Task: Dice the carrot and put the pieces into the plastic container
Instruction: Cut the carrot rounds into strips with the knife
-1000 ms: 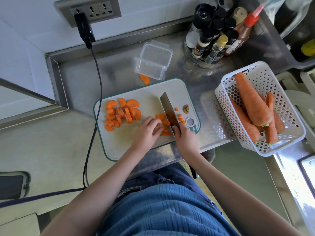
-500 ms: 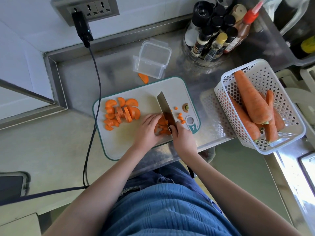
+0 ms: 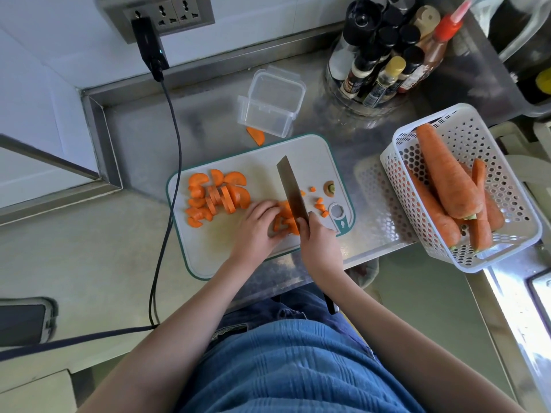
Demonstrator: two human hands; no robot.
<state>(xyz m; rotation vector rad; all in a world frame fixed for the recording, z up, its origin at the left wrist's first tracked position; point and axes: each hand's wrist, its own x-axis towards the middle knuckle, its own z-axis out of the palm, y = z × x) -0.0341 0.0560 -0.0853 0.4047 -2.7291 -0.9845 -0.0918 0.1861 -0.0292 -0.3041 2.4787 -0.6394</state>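
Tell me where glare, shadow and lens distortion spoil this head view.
Head view: glare washes out the steel counter at the right edge; wide-angle distortion bends the wall socket and counter lines; the left hand shades the carrot pieces beside the knife; the clear plastic container stays legible.

Left hand (image 3: pixel 256 231) lies curled, fingertips down; right hand (image 3: pixel 320 242) is fisted, both forearms bare.

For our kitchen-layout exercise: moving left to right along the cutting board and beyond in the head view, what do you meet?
Pile of carrot half-slices → left hand → knife held by the right hand → small diced pieces → white basket of whole carrots.
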